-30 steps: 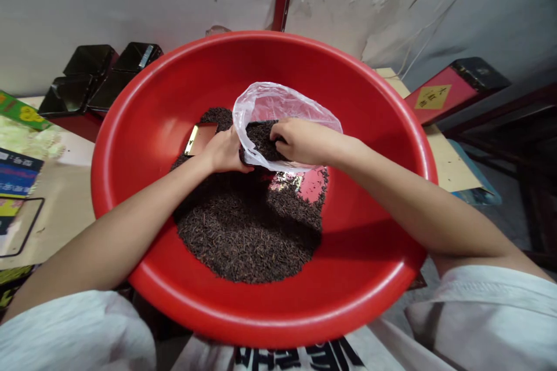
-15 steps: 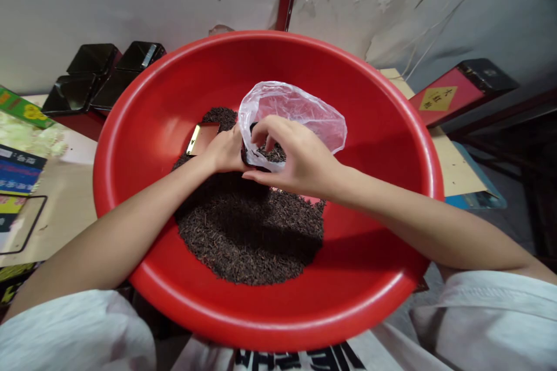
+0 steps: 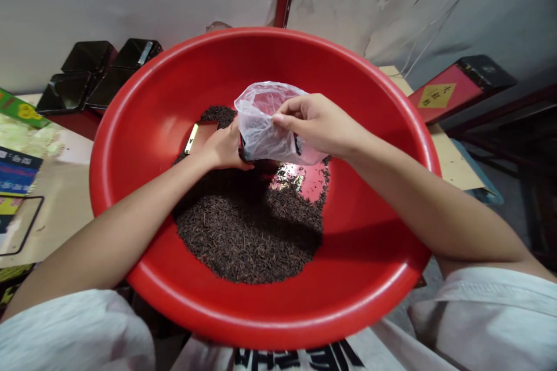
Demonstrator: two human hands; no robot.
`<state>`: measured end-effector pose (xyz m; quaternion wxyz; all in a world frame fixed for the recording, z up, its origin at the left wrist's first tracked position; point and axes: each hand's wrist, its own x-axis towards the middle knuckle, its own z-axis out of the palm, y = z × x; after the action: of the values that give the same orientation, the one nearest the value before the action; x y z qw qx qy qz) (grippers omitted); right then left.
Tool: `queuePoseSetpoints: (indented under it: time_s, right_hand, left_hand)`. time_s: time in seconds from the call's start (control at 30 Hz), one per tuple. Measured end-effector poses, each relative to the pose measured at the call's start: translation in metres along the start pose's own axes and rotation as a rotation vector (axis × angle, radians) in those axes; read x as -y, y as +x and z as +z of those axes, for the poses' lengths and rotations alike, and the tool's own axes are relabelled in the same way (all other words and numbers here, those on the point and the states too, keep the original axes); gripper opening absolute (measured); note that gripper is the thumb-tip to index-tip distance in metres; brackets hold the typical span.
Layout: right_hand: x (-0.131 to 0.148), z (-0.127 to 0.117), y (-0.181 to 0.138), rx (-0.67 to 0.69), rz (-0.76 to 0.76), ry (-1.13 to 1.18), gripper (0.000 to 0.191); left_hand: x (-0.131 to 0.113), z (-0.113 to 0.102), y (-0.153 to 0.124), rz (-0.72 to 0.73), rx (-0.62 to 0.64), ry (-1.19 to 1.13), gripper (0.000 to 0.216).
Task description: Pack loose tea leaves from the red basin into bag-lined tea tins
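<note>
both forearms reach forward from the bottom corners into a big red basin (image 3: pixel 130 127) that fills the middle of the view. the left hand (image 3: pixel 224 148) lies low on the heap of dark loose leaves (image 3: pixel 248 232), palm turned inward and thumb stretched along the bottom; its grip is curled against the left side of a clear plastic bag (image 3: pixel 261 136), holding it upright. the right hand (image 3: pixel 322 122) comes in from the right with the wrist raised above the leaves and the knuckles up; its grip is pressed together, thumb and forefinger pinching the bag's top edge and pulling the film taut. the bag stands at the far end of the heap, near the basin's middle, between the two hands, with something dark showing through its base. a small red and gold tin piece (image 3: pixel 201 136) lies in the leaves just behind the left hand. the basin rests on a desk (image 3: pixel 65 208); black tins (image 3: pixel 100 69) stand at its far left and a red box (image 3: pixel 452 90) lies to the right.
</note>
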<state>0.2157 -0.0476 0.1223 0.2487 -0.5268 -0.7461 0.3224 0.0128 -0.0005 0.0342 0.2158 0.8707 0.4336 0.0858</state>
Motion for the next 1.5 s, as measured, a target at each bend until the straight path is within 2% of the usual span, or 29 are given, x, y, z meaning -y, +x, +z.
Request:
queuePoseSetpoints:
  time_s: [0.07, 0.13, 0.3, 0.37, 0.47, 0.57, 0.67, 0.77, 0.9, 0.97, 1.03, 1.13, 1.2, 1.23, 1.27, 1.33, 1.4, 1.43, 1.5]
  right_hand:
    - [-0.007, -0.004, 0.008, -0.011, 0.056, -0.103, 0.038]
    - [-0.008, -0.009, 0.011, 0.038, 0.088, -0.234, 0.04]
    - [0.004, -0.03, -0.006, 0.486, -0.005, -0.436, 0.046]
    - [0.007, -0.035, -0.013, 0.536, -0.057, -0.578, 0.044]
    - [0.005, -0.035, -0.015, 0.386, -0.037, -0.816, 0.016]
    - [0.005, -0.034, -0.01, 0.193, -0.062, -0.892, 0.021]
    - [0.011, -0.038, -0.008, 0.088, -0.128, -0.892, 0.025]
    - [0.014, -0.044, -0.009, 0.149, -0.189, -0.879, 0.025]
    - [0.013, -0.047, -0.017, 0.288, -0.316, -0.803, 0.02]
    - [0.017, -0.045, -0.022, 0.324, -0.311, -0.708, 0.016]
    - [0.022, -0.041, -0.027, 0.272, -0.273, -0.632, 0.025]
    - [0.024, -0.036, -0.025, -0.029, -0.229, -0.587, 0.032]
    - [0.016, -0.035, -0.016, -0.246, -0.159, -0.602, 0.032]
    - [0.01, -0.036, -0.01, -0.302, -0.102, -0.618, 0.035]
    - [0.003, -0.037, -0.005, -0.301, -0.034, -0.63, 0.038]
    - [-0.008, -0.038, 0.005, -0.19, 0.096, -0.607, 0.03]
    - [-0.014, -0.04, 0.01, -0.09, 0.143, -0.558, 0.021]
    - [-0.015, -0.04, 0.011, -0.091, 0.136, -0.545, 0.021]
    - [-0.014, -0.041, 0.01, -0.185, 0.098, -0.54, 0.024]
  left_hand:
    - [-0.003, -0.002, -0.001, -0.064, -0.016, -0.003, 0.108]
    - [-0.003, -0.003, -0.001, -0.083, -0.038, -0.017, 0.111]
    - [0.008, 0.0, 0.003, 0.055, -0.032, 0.006, 0.094]
    - [0.012, 0.002, 0.005, 0.09, -0.044, 0.015, 0.097]
    - [0.011, 0.0, 0.003, 0.113, -0.098, -0.023, 0.102]
    - [-0.002, -0.011, -0.005, 0.135, -0.257, -0.117, 0.106]
    - [-0.019, -0.027, -0.014, 0.206, -0.388, -0.213, 0.098]
    - [-0.031, -0.04, -0.02, 0.24, -0.401, -0.183, 0.073]
    - [-0.04, -0.047, -0.023, 0.312, -0.448, -0.017, 0.035]
    - [-0.042, -0.049, -0.024, 0.352, -0.444, 0.057, 0.024]
    - [-0.045, -0.052, -0.025, 0.345, -0.394, 0.142, 0.016]
    - [-0.047, -0.059, -0.028, 0.279, -0.318, 0.259, 0.01]
    - [-0.048, -0.063, -0.031, 0.258, -0.27, 0.304, 0.015]
    - [-0.049, -0.065, -0.033, 0.255, -0.245, 0.319, 0.019]
    - [-0.049, -0.067, -0.035, 0.254, -0.224, 0.331, 0.022]
    - [-0.048, -0.07, -0.038, 0.252, -0.203, 0.359, 0.027]
    - [-0.046, -0.072, -0.04, 0.248, -0.219, 0.372, 0.026]
    - [-0.046, -0.074, -0.041, 0.249, -0.237, 0.371, 0.023]
    - [-0.045, -0.077, -0.041, 0.248, -0.293, 0.354, 0.018]
